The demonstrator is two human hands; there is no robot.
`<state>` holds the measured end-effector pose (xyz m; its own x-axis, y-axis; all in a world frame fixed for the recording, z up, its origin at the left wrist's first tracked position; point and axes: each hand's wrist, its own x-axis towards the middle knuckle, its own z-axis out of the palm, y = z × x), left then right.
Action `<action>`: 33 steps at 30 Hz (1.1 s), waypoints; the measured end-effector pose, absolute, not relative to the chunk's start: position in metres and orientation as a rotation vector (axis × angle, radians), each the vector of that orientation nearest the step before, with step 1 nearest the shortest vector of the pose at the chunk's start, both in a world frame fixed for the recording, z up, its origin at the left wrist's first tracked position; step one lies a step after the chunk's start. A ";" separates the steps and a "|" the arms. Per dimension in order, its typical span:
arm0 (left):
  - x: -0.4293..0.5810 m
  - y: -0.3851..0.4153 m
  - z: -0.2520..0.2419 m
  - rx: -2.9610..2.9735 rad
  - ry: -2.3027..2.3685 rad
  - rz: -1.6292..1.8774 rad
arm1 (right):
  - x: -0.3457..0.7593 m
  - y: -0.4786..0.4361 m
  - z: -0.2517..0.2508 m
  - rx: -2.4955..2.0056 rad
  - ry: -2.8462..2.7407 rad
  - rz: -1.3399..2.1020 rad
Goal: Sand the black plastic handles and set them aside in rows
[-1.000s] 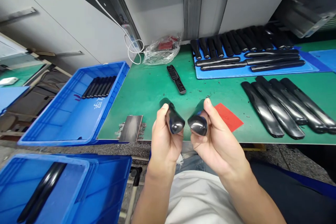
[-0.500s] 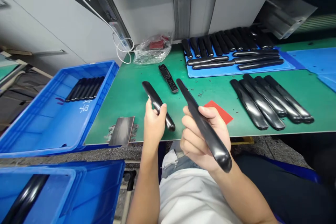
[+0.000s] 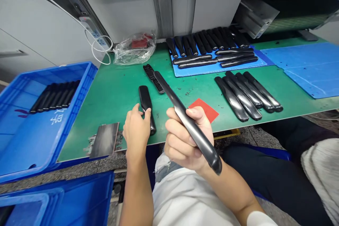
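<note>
My right hand (image 3: 188, 137) is closed around a long black plastic handle shell (image 3: 182, 111), held tilted above the table's front edge, its rounded end towards me. A second black handle shell (image 3: 145, 99) lies on the green table (image 3: 106, 95), with my left hand (image 3: 137, 127) at its near half. The left thumb and forefinger sit on either side of its narrow middle; the other fingers are partly hidden. Behind it lies an open shell (image 3: 153, 78) with its ribbed inside up. A red square sheet (image 3: 203, 109) lies beyond my right hand.
Several glossy black shells (image 3: 246, 93) lie at right; more rest on a blue mat (image 3: 219, 67) behind. At left, a blue crate (image 3: 16, 148) holds a row of dark pieces. A grey plate (image 3: 104, 140) lies near the front edge. A person sits at right.
My left hand has lowered its shell onto the table and turned it more upright in view. My right hand still holds its shell, now rolled slightly. The view has swung right.
</note>
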<state>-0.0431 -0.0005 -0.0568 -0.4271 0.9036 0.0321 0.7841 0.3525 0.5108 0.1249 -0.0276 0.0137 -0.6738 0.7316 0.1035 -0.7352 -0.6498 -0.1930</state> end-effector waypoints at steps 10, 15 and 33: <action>-0.002 -0.042 -0.004 0.810 1.146 1.569 | 0.121 -0.047 -0.001 -0.877 -1.572 1.623; 0.003 -0.065 0.005 0.800 1.075 1.556 | 0.124 -0.061 -0.026 -0.869 -1.756 1.538; -0.012 -0.072 0.009 0.965 1.064 1.302 | 0.117 -0.067 -0.035 -0.858 -1.797 1.249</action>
<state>-0.0122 -0.0721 0.0089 -0.0227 0.9981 -0.0579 -0.2553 0.0502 0.9655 0.1175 -0.0674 -0.0351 -0.4760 0.8532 0.2132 0.0975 0.2921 -0.9514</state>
